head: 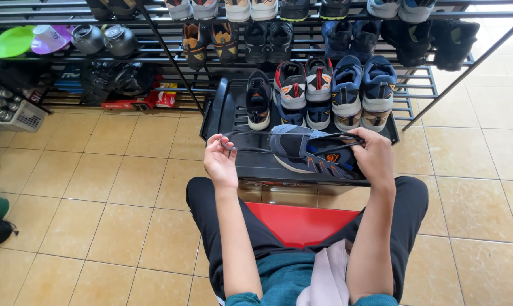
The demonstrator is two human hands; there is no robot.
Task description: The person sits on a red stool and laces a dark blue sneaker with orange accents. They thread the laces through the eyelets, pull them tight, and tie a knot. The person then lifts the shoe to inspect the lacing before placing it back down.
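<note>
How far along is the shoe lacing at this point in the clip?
Done, by the look of it: several shoes stand in pairs on the black tray. In hand: a dark blue shoe lies on its side, the right hand on it, the left hand pulling its lace taut. Left: that lace isn't tied, and a lone black shoe stands without a partner beside it.

From here, my right hand covers the heel of the grey shoe. At twelve o'clock, the top row of shoes is cut off by the frame edge. At nine o'clock, the basket of small cans is too small to make out.
</note>
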